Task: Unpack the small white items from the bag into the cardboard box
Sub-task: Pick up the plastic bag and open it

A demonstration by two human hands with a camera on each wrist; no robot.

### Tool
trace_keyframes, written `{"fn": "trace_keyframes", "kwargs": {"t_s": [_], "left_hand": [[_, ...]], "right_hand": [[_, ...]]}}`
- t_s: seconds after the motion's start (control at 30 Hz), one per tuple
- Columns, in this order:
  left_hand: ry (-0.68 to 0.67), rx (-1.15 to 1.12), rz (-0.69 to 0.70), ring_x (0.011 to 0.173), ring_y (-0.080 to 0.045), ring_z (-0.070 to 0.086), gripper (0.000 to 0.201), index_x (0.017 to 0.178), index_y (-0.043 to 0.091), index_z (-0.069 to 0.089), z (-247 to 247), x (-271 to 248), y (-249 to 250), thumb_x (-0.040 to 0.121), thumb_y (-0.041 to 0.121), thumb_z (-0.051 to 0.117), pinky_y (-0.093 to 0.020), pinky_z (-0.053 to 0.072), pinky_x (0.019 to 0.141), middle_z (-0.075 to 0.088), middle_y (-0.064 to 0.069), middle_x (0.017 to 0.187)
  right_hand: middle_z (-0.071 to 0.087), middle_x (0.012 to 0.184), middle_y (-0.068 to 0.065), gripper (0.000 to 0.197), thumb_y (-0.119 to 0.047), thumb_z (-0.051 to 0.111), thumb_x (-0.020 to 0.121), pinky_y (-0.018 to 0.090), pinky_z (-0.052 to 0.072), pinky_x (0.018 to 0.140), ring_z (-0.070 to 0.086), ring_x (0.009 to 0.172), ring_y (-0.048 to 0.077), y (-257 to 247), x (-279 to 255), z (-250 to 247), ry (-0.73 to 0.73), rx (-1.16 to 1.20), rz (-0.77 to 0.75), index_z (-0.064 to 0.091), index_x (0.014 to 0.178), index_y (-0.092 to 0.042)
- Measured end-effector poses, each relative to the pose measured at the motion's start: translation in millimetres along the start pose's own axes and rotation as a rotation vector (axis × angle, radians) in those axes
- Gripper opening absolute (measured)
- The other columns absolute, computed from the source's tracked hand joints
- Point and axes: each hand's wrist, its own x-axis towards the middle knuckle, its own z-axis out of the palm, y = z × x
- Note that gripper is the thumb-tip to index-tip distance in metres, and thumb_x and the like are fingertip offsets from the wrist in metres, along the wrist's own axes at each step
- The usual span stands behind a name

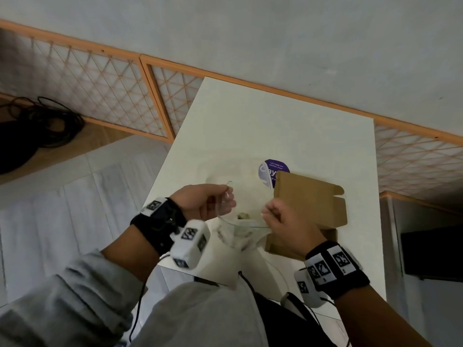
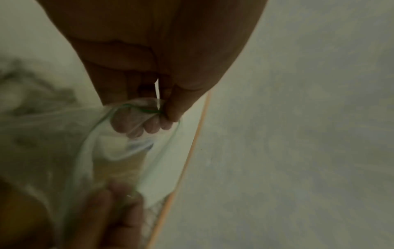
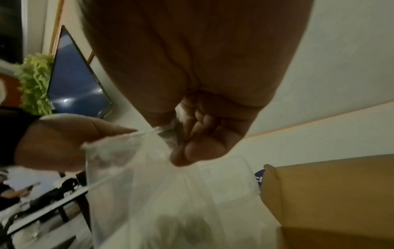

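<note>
A clear plastic bag (image 1: 239, 231) hangs over the near part of the white table (image 1: 250, 126), its mouth pulled wide. My left hand (image 1: 225, 199) pinches the left rim of the bag (image 2: 119, 151), thumb against curled fingers. My right hand (image 1: 269, 212) pinches the opposite rim of the bag (image 3: 170, 193). Something small and pale shows blurred inside the bag; I cannot make out the white items. The brown cardboard box (image 1: 310, 196) stands just right of my right hand, flap raised, and also shows as the box (image 3: 330, 193) in the right wrist view.
A round purple-and-white sticker or lid (image 1: 271, 171) lies behind the box. The table's near edge is just below my hands. A lattice screen (image 1: 100, 96) and a coil of black cable (image 1: 37, 126) are on the floor to the left.
</note>
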Motion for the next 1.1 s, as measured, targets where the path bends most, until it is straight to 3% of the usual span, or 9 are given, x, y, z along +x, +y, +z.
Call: {"fn": "trace_keyframes", "kwargs": {"t_s": [0.1,0.33,0.5,0.57,0.73,0.8,0.9,1.03,1.1], "left_hand": [[-0.102,-0.14,-0.064,0.095,-0.023,0.072,0.026,0.087,0.004,0.067,-7.3,1.4,-1.2,0.105,0.012,0.049,-0.032,0.059,0.089,0.068,-0.008,0.082],[-0.059,-0.263,-0.079,0.057,-0.014,0.063,0.027,0.12,-0.004,0.064,-11.4,11.3,-27.1,0.095,0.006,0.061,-0.024,0.061,0.057,0.063,-0.009,0.083],[-0.097,-0.161,-0.134,0.045,-0.011,0.039,0.033,0.073,0.01,0.055,-13.9,9.9,-28.8,0.103,0.012,0.044,-0.019,0.041,0.046,0.046,0.002,0.059],[-0.128,-0.166,-0.13,0.042,-0.011,0.033,0.037,0.067,0.015,0.045,-12.2,7.1,-24.9,0.104,0.012,0.042,-0.021,0.035,0.046,0.037,0.004,0.054],[-0.087,-0.129,-0.132,0.038,-0.012,0.034,0.031,0.073,0.016,0.047,-5.5,8.2,-23.0,0.104,0.019,0.044,-0.023,0.036,0.045,0.034,0.004,0.051],[-0.094,-0.144,-0.16,0.038,-0.012,0.034,0.032,0.072,0.017,0.047,-5.6,6.4,-23.8,0.103,0.027,0.048,-0.021,0.035,0.044,0.033,0.004,0.053],[-0.09,-0.044,-0.144,0.044,-0.011,0.036,0.027,0.071,0.016,0.058,-14.5,6.7,-28.4,0.089,0.026,0.075,-0.02,0.041,0.049,0.034,0.004,0.059],[0.099,0.233,-0.027,0.057,-0.016,0.052,0.056,0.118,0.008,0.043,-29.1,13.4,-43.4,0.079,-0.006,0.081,-0.033,0.061,0.069,0.052,-0.009,0.076],[0.151,0.395,0.013,0.062,-0.017,0.061,0.043,0.118,0.003,0.047,-31.7,14.2,-47.6,0.085,-0.009,0.073,-0.039,0.063,0.086,0.054,-0.014,0.091]], "right_hand": [[0.072,0.094,-0.008,0.011,-0.038,0.056,0.106,0.039,0.062,0.083,0.071,0.082,0.01,5.9,-5.2,3.2,-0.04,0.055,0.005,0.062,0.105,-0.029],[0.076,0.102,0.014,0.019,-0.016,0.071,0.09,0.035,0.066,0.083,0.077,0.09,0.024,11.6,3.4,-11.0,-0.145,1.28,0.337,0.072,0.104,-0.003],[0.072,0.11,0.021,0.031,-0.018,0.05,0.101,0.051,0.053,0.104,0.072,0.112,0.038,-3.1,0.7,-16.7,-0.315,1.481,0.304,0.064,0.104,0.009],[0.064,0.128,0.031,0.052,-0.019,0.046,0.102,0.057,0.049,0.107,0.065,0.123,0.046,-8.0,0.1,-16.7,-0.346,1.51,0.312,0.044,0.128,0.026],[0.06,0.13,0.033,0.062,-0.039,0.048,0.107,0.057,0.056,0.096,0.058,0.113,0.043,-14.5,0.1,-11.7,-0.403,1.488,0.385,0.044,0.152,0.003],[0.061,0.123,0.025,0.065,-0.044,0.055,0.105,0.045,0.065,0.076,0.065,0.093,0.031,-11.8,-4.1,-7.5,-0.421,1.467,0.424,0.045,0.151,0.001],[0.058,0.117,0.02,0.06,-0.007,0.07,0.096,0.037,0.062,0.062,0.062,0.062,0.018,-5.0,-6.5,4.8,-0.304,1.327,0.463,0.038,0.147,0.001],[0.049,0.096,0.015,0.03,0.011,0.059,0.096,0.029,0.055,0.049,0.056,0.068,0.024,-1.1,1.6,22.6,-0.166,0.997,0.508,0.044,0.114,-0.008],[0.056,0.093,0.015,0.018,0.003,0.062,0.097,0.033,0.059,0.056,0.062,0.073,0.025,2.5,6.5,28.5,-0.132,0.788,0.452,0.053,0.11,-0.006]]}}
